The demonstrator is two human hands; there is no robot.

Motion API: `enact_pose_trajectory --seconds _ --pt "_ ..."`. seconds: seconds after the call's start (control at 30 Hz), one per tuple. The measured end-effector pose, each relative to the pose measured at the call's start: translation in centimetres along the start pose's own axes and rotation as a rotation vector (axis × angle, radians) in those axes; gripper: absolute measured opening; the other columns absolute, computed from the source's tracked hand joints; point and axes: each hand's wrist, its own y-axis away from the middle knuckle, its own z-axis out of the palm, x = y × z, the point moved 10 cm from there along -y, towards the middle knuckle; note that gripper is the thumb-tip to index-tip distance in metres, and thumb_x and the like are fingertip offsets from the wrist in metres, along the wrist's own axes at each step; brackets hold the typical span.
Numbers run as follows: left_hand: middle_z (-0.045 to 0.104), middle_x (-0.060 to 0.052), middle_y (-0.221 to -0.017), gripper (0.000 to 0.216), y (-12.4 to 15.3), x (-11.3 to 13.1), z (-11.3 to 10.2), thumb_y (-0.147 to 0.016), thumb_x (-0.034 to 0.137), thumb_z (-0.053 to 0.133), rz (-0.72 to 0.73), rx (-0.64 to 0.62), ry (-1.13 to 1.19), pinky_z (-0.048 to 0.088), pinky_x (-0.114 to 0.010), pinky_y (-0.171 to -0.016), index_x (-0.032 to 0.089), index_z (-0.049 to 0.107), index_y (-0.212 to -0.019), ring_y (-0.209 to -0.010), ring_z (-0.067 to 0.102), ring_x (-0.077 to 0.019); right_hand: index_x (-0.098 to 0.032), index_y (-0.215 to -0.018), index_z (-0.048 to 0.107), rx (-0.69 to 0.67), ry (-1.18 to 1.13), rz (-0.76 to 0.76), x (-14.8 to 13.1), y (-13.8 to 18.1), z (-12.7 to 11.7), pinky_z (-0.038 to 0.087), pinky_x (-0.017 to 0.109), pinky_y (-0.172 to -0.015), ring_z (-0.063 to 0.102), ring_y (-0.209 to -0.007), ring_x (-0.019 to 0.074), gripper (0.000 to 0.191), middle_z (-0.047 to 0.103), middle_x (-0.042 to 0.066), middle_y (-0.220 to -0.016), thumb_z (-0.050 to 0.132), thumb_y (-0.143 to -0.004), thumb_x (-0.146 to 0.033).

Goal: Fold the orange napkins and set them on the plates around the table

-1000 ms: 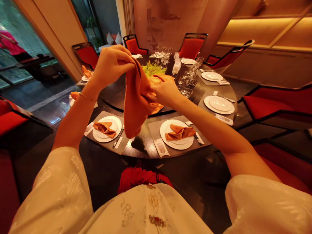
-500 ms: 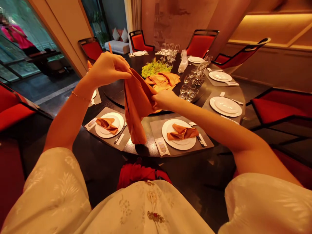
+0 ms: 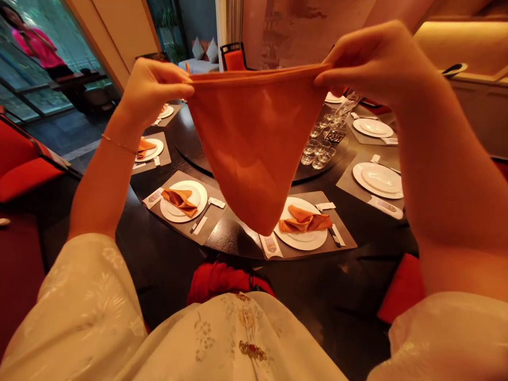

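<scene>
An orange cloth napkin (image 3: 257,143) hangs stretched between my hands above the near side of the round table. My left hand (image 3: 156,87) pinches its upper left corner, and my right hand (image 3: 369,63) pinches the upper right one. The cloth tapers downward to a rounded point in front of the table edge. Below it on the left, a folded napkin (image 3: 180,201) lies on a white plate (image 3: 202,198). Another folded napkin (image 3: 305,219) rests on a plate (image 3: 304,243) at lower right, partly behind the hanging cloth.
Several small glasses (image 3: 317,153) stand on the dark turntable (image 3: 194,151). Set plates (image 3: 377,180) line the right side of the table. Red chairs (image 3: 236,55) surround it. A person in a pink top (image 3: 42,47) stands far left, near a window.
My right hand has moved up and to the right, drawing the bunched napkin out flat between both hands. It now covers the greenery and the pile of napkins behind.
</scene>
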Motion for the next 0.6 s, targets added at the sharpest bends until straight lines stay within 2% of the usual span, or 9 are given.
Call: enact_pose_trajectory --seconds 0.1,0.17,0.27,0.37,0.43,0.5,0.6 --pt "0.061 0.001 -0.060 0.014 -2.3 -1.1 -2.0 -0.064 0.011 0.074 0.016 0.060 -0.018 0.053 -0.043 -0.070 0.011 0.072 -0.077 -0.055 0.055 -0.0098 -0.018 -0.071 0.063 0.119 0.028 -0.066 -1.0 -3.0 -0.2 0.030 0.011 -0.043 0.048 -0.049 -0.0004 0.015 0.051 -0.010 -0.054 0.072 -0.066 -0.028" --pt "0.063 0.001 -0.064 0.015 -4.0 -2.1 -3.3 -0.065 0.009 0.072 0.046 0.058 -0.028 0.055 -0.035 -0.062 0.010 0.071 -0.080 -0.056 0.057 -0.0103 -0.019 -0.075 0.063 0.149 0.061 -0.070 -1.2 -5.4 0.1 0.031 0.012 -0.045 0.049 -0.053 0.0001 0.016 0.051 -0.010 -0.058 0.071 -0.066 -0.030" --pt "0.067 0.001 -0.072 0.025 -6.6 -3.8 -5.1 -0.065 0.006 0.071 0.115 0.032 -0.061 0.054 -0.026 -0.059 0.010 0.069 -0.089 -0.062 0.060 -0.0095 -0.019 -0.079 0.063 0.149 0.173 -0.041 -0.8 -9.2 1.0 0.029 0.012 -0.045 0.048 -0.055 0.0000 0.019 0.051 -0.011 -0.060 0.068 -0.067 -0.033" --pt "0.067 0.001 -0.076 0.032 -9.0 -6.5 -6.6 -0.067 0.009 0.069 0.117 0.020 -0.291 0.053 -0.026 -0.063 0.011 0.068 -0.099 -0.063 0.058 -0.0079 -0.017 -0.088 0.064 0.095 0.243 -0.020 0.6 -13.3 2.7 0.033 0.013 -0.047 0.052 -0.056 0.0021 0.027 0.053 -0.010 -0.061 0.065 -0.069 -0.036" --pt "0.068 0.000 -0.077 0.026 -10.5 -9.0 -7.0 -0.071 0.012 0.066 0.113 -0.001 -0.540 0.050 -0.025 -0.063 0.012 0.070 -0.096 -0.063 0.055 -0.0073 -0.016 -0.096 0.066 0.055 0.319 -0.030 2.5 -16.4 4.1 0.038 0.014 -0.052 0.053 -0.058 0.0024 0.032 0.056 -0.009 -0.064 0.064 -0.070 -0.035" --pt "0.068 0.001 -0.073 0.019 -12.0 -12.4 -7.0 -0.075 0.018 0.064 0.117 -0.048 -0.735 0.045 -0.022 -0.061 0.013 0.071 -0.091 -0.061 0.052 -0.0062 -0.014 -0.097 0.068 -0.001 0.450 -0.033 5.5 -19.6 6.1 0.040 0.014 -0.058 0.052 -0.058 0.0013 0.031 0.057 -0.007 -0.063 0.063 -0.072 -0.031" --pt "0.067 0.007 -0.066 0.014 -14.3 -20.0 -7.1 -0.074 0.020 0.064 0.060 -0.067 -0.811 0.040 -0.019 -0.058 0.015 0.070 -0.085 -0.057 0.048 -0.0045 -0.007 -0.092 0.069 -0.069 0.517 0.034 12.4 -24.5 9.9 0.041 0.016 -0.060 0.050 -0.055 0.0014 0.025 0.059 -0.004 -0.061 0.058 -0.077 -0.024"
